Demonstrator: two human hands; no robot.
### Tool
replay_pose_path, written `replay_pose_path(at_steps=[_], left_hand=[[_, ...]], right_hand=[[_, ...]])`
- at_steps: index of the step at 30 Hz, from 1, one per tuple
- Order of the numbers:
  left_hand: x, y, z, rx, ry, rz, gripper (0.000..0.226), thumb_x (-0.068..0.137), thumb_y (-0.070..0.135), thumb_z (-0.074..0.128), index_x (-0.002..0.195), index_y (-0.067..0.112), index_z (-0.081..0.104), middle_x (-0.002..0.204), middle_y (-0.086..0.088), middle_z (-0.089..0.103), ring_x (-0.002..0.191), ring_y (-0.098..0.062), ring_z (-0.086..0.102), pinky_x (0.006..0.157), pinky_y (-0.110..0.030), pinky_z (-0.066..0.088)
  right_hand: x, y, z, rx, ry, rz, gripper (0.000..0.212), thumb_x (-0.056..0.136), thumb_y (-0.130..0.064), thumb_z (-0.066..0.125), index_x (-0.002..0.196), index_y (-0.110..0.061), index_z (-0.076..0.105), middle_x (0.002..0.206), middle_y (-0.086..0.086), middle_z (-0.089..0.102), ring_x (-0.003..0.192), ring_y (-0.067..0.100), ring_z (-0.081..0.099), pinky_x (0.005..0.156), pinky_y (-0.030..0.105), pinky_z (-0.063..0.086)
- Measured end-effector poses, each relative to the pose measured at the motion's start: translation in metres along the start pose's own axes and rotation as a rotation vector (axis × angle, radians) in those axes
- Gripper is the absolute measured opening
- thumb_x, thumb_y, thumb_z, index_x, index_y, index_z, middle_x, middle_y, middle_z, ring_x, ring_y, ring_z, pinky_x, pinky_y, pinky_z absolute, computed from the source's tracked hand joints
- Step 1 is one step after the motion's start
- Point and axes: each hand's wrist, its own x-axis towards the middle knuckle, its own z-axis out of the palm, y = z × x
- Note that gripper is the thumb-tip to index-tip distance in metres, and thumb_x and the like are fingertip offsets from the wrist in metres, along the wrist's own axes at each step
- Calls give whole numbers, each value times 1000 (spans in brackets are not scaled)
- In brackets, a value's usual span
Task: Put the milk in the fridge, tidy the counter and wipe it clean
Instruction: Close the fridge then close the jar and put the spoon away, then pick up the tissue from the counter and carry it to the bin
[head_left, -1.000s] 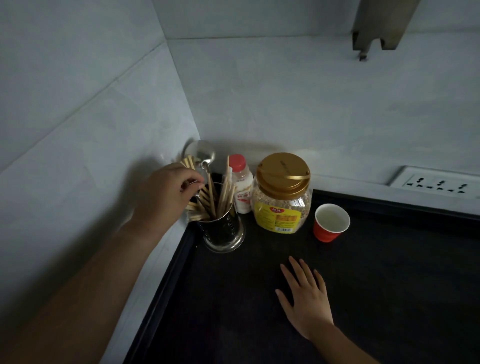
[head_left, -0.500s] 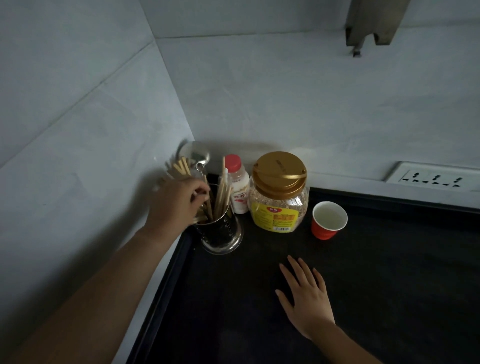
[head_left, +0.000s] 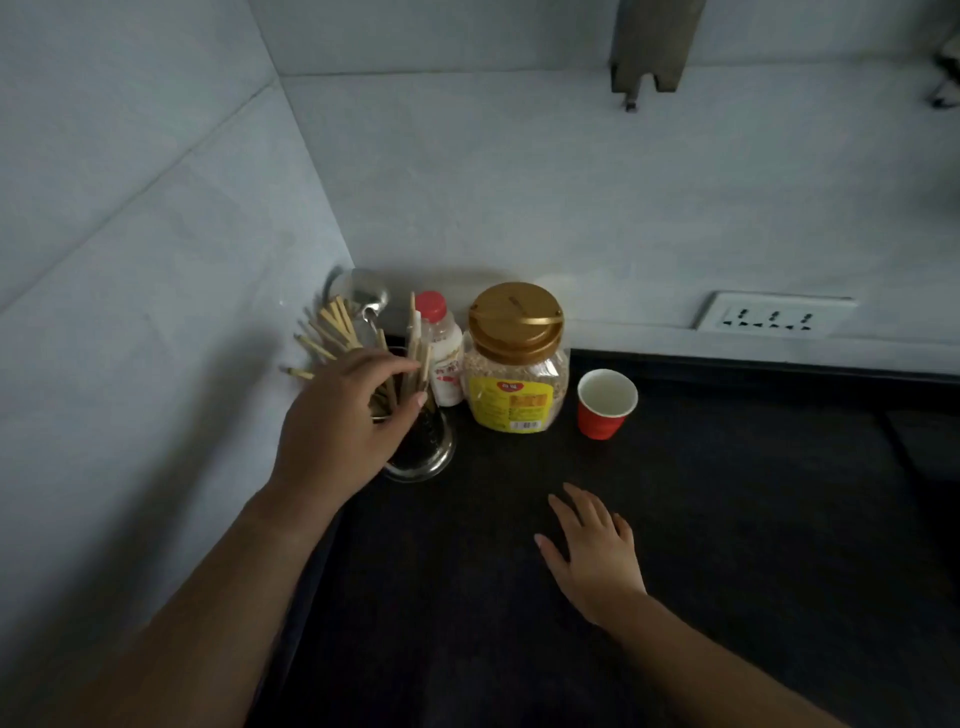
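Note:
A small white milk bottle (head_left: 445, 358) with a red cap stands in the back corner of the dark counter (head_left: 727, 519), between a metal utensil holder (head_left: 423, 452) and a gold-lidded jar (head_left: 514, 374). My left hand (head_left: 343, 421) is curled over the holder's top, fingers and thumb closed around a bundle of wooden chopsticks (head_left: 327, 332) that fan out to the left. Flat on the counter lies my right hand (head_left: 592, 551), fingers spread and holding nothing.
A red paper cup (head_left: 605, 405) stands right of the jar. A metal ladle (head_left: 363, 296) leans in the holder against the tiled corner. A wall socket strip (head_left: 774, 317) sits at the back right, and a metal bracket (head_left: 649, 47) hangs above.
My left hand has slid down and right over the holder, closing around the chopsticks. The right hand has stayed flat on the counter.

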Motion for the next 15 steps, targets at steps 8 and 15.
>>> replay_pose_path(at_steps=[8, 15], left_hand=[[-116, 71, 32, -598, -290, -362, 33, 83, 40, 61, 116, 41, 58, 115, 22, 60, 108, 8, 53, 94, -19, 41], [-211, 128, 55, -714, -777, -417, 32, 85, 46, 51, 116, 40, 57, 107, 24, 61, 90, 26, 51, 73, -7, 41]], right_hand=[[-113, 4, -10, 367, 102, 134, 50, 94, -52, 31, 135, -26, 42, 152, -6, 25, 140, 14, 20, 113, 42, 27], [-245, 32, -6, 621, 242, 250, 37, 96, -39, 37, 122, -22, 56, 123, -8, 52, 112, 1, 47, 93, 14, 36]])
